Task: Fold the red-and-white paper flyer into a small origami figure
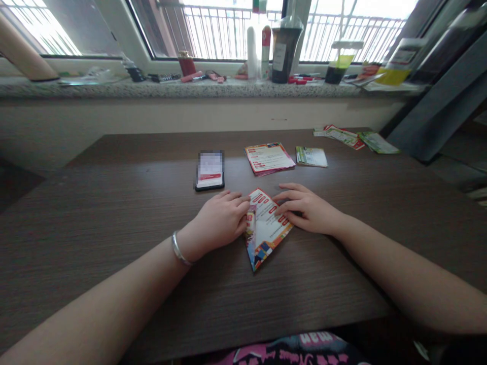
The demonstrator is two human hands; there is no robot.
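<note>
A printed paper leaflet (270, 225) lies on the table in front of me, turned cornerwise. Its left side is folded inward in a narrow flap (250, 233), and a pointed corner faces me. My left hand (224, 218), with a silver bangle at the wrist, is closed at the folded left edge, fingers bent and together; its thumb is mostly hidden. On the leaflet's right side rest the fingertips of my right hand (306, 209), with the fingers spread apart.
A phone (210, 170) lies beyond my left hand. Farther back are a stack of square leaflets (269, 157), a small card pile (311, 156) and several loose leaflets (344, 137). Bottles, a dark cup (285, 50) and small items line the stone windowsill (228, 90).
</note>
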